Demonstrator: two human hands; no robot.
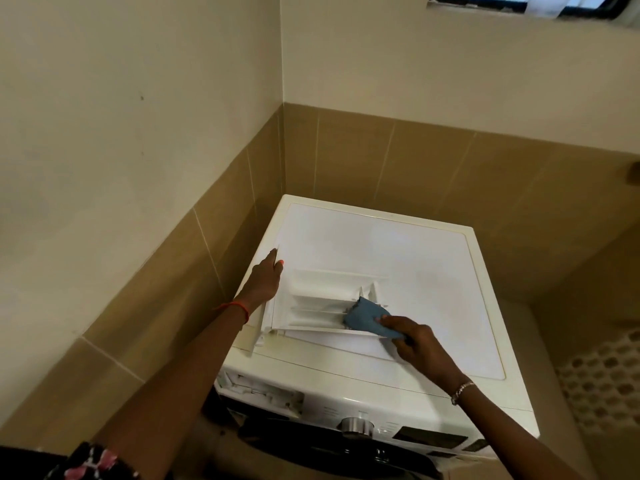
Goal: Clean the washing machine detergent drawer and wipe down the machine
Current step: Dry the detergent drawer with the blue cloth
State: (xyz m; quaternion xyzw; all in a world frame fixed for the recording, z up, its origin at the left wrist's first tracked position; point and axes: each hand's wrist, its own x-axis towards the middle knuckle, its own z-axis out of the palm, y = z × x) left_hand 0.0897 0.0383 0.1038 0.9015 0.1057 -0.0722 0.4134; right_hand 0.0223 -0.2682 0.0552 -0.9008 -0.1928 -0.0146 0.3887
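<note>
White plastic detergent drawer [322, 303]: we find it out of its slot, lying on top of the white front-loading washing machine [398, 244].
Blue soft cloth [363, 317]: pressed into a right-side compartment.
Left hand [265, 278]: grips the drawer's front-panel end, steadying it.
Right hand [415, 341]: pinches the cloth, fingers curled.
Handling: we judge the drawer light, stiff, thin-ribbed, slippery when wet; hold by the front panel.
Writing: print beside the silver dial [356, 426], too small for us to read.

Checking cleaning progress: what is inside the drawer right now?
The blue cloth, pinched by the right hand, is pressed into the drawer at its right end, beside white dividers. What lies under the cloth is covered.
</note>
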